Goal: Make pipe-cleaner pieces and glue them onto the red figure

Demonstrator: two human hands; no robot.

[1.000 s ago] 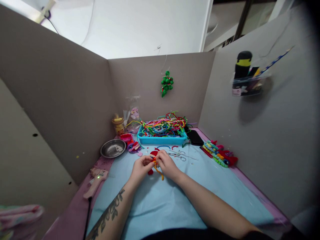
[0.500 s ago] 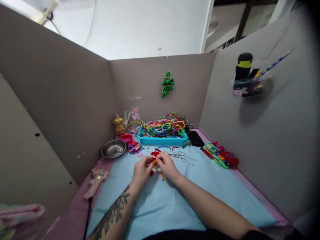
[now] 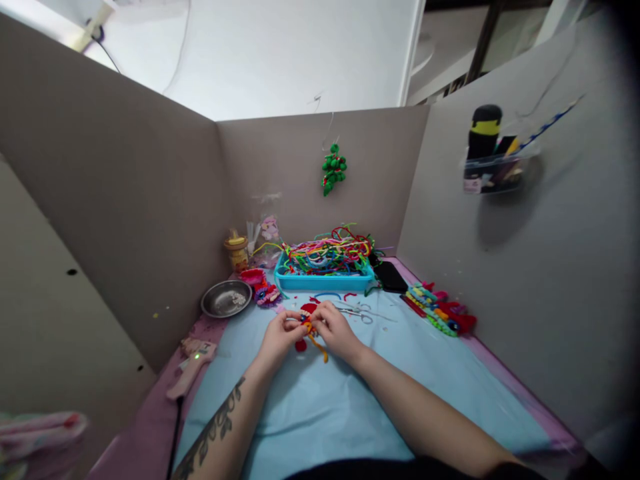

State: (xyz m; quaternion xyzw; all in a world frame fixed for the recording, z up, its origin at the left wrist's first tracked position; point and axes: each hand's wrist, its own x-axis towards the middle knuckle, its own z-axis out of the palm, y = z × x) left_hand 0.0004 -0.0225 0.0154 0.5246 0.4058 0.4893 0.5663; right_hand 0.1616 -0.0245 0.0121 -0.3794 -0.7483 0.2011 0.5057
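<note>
At the middle of the table, both hands are closed on a small red pipe-cleaner figure (image 3: 301, 346) with orange and blue parts. My left hand (image 3: 281, 337) pinches its left side between thumb and fingers. From the right, my right hand (image 3: 336, 332) grips it with bent fingertips. A loose orange pipe cleaner (image 3: 320, 347) hangs from it toward me. The fingers cover much of the figure, so its full shape is hidden. Just beyond my right hand lie silver scissors (image 3: 361, 313).
A blue tray (image 3: 325, 283) heaped with coloured pipe cleaners stands at the back. On the left are a metal bowl (image 3: 213, 307) and a pink glue gun (image 3: 190, 375) with a cord. A black phone (image 3: 391, 277) and finished pipe-cleaner pieces (image 3: 440, 313) lie right. Grey panels enclose the table.
My left hand has shifted slightly left and its wrist has turned, showing a little more of the figure between the hands. My right hand stays nearly in place, still gripping.
</note>
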